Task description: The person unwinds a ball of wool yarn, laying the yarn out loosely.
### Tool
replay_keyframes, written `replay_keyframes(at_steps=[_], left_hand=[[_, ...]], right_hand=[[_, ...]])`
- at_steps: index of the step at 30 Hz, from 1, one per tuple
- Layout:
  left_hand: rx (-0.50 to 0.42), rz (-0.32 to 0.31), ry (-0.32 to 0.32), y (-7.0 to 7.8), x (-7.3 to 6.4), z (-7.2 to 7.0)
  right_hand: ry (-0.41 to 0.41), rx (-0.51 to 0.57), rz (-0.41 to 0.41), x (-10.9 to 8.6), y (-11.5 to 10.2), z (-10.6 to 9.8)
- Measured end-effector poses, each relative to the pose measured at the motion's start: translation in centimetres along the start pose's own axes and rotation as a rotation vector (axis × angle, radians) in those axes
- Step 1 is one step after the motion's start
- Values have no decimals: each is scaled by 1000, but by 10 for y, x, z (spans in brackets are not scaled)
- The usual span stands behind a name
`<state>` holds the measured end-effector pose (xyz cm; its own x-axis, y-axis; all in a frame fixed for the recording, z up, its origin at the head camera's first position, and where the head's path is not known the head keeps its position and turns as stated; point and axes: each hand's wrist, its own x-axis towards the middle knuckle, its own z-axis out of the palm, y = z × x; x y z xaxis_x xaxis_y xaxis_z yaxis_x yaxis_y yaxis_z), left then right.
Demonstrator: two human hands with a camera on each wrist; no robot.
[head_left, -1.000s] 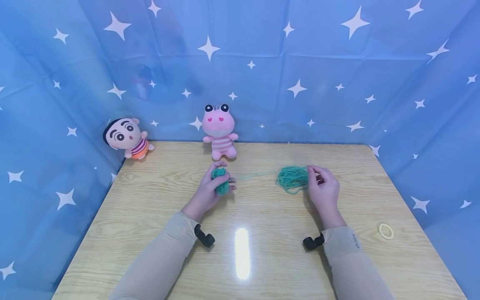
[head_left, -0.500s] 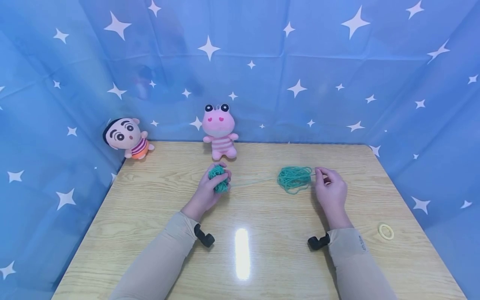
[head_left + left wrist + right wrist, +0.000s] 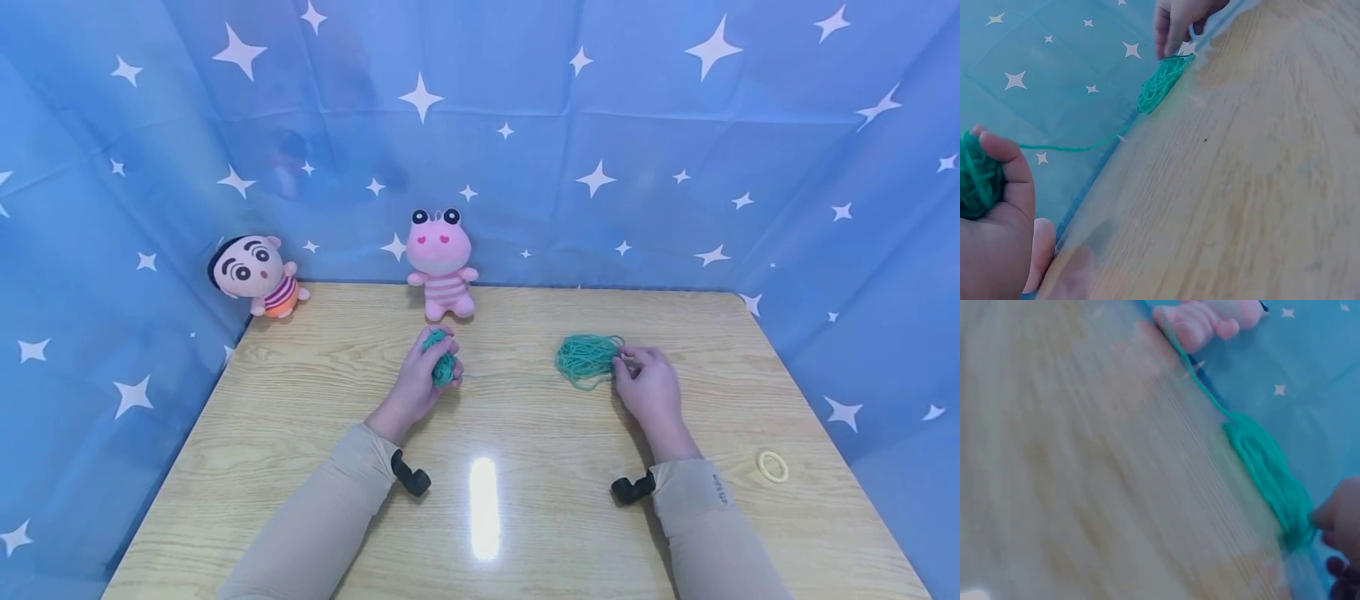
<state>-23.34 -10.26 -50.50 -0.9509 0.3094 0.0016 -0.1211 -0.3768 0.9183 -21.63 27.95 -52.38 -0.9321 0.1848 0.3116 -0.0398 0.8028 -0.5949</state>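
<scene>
My left hand (image 3: 411, 377) grips a ball of green yarn (image 3: 443, 367), fingers curled round it, left of the middle of the table. A single strand (image 3: 1075, 149) runs from that ball to a loose skein of green yarn (image 3: 587, 358) farther right, seen in the left wrist view. At the skein's right end, my right hand (image 3: 651, 390) pinches the yarn between thumb and fingertips. The right wrist view shows those fingers (image 3: 1329, 515) at the skein's end, slightly blurred. The skein lies stretched out in a long bundle.
A pink frog-like plush toy (image 3: 442, 267) sits at the table's back edge, beyond my left hand. Another plush doll (image 3: 258, 275) leans at the back left corner. A pale yellow ring (image 3: 772, 467) lies on the wooden table (image 3: 555, 467) at the right. A starry blue curtain (image 3: 510, 175) hangs behind.
My right hand drew a little to the right, away from the skein, then came back left to its end. The left fingers have closed further over the yarn ball.
</scene>
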Motion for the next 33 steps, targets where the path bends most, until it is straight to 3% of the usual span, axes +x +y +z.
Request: replay_keyframes(at_steps=[3, 5, 7, 9, 11, 15, 18, 25, 33], left_hand=[[-18, -6, -17, -1, 0, 1], [-25, -10, -24, -1, 0, 1], [-29, -13, -30, 0, 0, 1], [-32, -13, -37, 0, 1, 1], [-29, -8, -50, 0, 1, 2], [-13, 9, -83, -1, 1, 3], [0, 17, -94, -1, 0, 5], [15, 11, -66, -4, 2, 5], [77, 27, 77, -8, 4, -1]], right_hand=[[88, 82, -80, -2, -12, 5], [140, 148, -196, -5, -24, 13], [134, 201, -325, -10, -40, 23], [51, 244, -416, -18, -58, 33], [-76, 290, -453, -26, -78, 43], [-324, 348, -409, -41, -114, 61], [-387, 353, -402, -47, -128, 75], [-299, 345, -402, -50, -138, 82], [-88, 437, -347, -39, -124, 71]])
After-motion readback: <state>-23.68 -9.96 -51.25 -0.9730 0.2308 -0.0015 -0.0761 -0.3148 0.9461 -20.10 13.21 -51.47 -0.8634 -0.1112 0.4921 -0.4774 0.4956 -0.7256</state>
